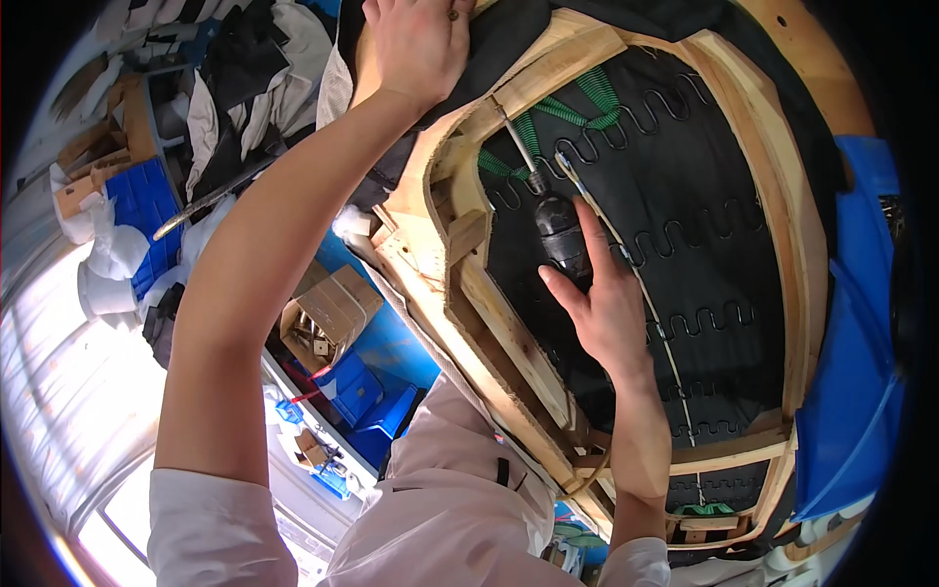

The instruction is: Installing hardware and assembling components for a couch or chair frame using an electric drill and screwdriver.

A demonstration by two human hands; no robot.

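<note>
My right hand (612, 311) grips a black power screwdriver (561, 233), its thumb and forefinger lying along the body. The long thin bit (515, 135) reaches up and left to the inner edge of a wooden seat frame (460, 303). Whether the tip sits on a screw is too small to tell. At the top, my left hand (419, 49) rests at the frame's edge beside black fabric (509, 39); its fingertips are cut off by the picture. A small dark round spot shows at those fingers. Wavy springs (675, 235) and green webbing straps (597, 93) cross the black lining inside the frame.
A pale cord (653, 313) runs lengthwise over the springs. To the left are an open cardboard box (331, 311) of small metal parts, blue bins (357, 391) and black and grey fabric pieces (249, 88). Blue sheeting (846, 362) hangs at the right.
</note>
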